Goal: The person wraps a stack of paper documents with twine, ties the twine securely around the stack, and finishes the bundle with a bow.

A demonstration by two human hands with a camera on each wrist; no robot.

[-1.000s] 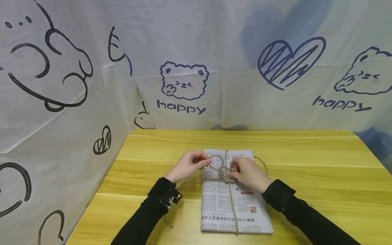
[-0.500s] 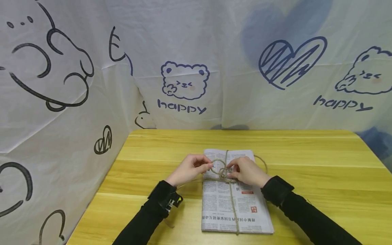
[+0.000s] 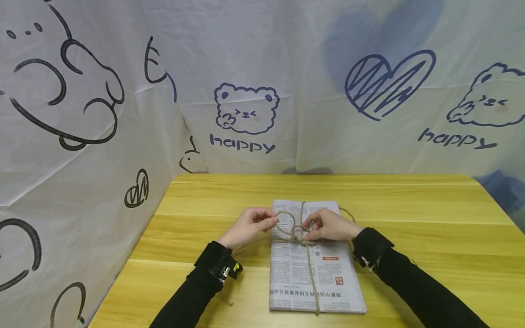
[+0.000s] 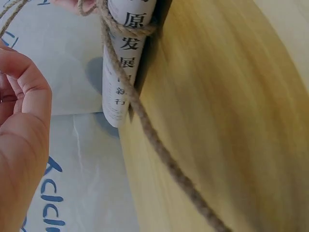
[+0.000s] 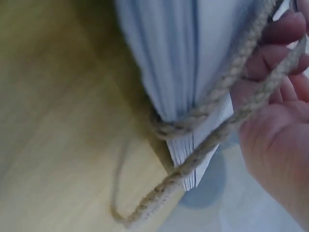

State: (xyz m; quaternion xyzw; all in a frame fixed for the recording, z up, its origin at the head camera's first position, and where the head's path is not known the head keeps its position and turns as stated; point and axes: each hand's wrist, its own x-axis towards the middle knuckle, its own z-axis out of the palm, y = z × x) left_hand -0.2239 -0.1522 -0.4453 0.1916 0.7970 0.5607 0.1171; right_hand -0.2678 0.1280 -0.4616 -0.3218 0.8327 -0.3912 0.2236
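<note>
A folded stack of newspapers (image 3: pixel 293 278) lies on the table, with twine (image 3: pixel 310 269) crossing it lengthwise and widthwise. Near the crossing, loops of twine stand up from the knot. My left hand (image 3: pixel 248 226) pinches the left side of a round loop between thumb and forefinger, over the stack's left edge. Just right of the knot, my right hand (image 3: pixel 330 225) pinches twine, its fingertips partly hidden. In the right wrist view, one twine strand (image 5: pixel 212 137) runs up to the right fingers and another wraps the stack's edge. The left wrist view shows a strand (image 4: pixel 159 145) trailing away.
The yellow wood-grain table (image 3: pixel 430 237) extends on both sides of the stack. A loose twine end (image 3: pixel 225 299) lies left of the stack, and another strand (image 3: pixel 347 213) curves off its upper right edge. A white printed cloth (image 3: pixel 246 54) hangs behind and at the left.
My left hand has shifted slightly left over the last half second, and the loop it pinches looks wider. My right hand stays near the knot, its wrist turned a little. The stack stays put.
</note>
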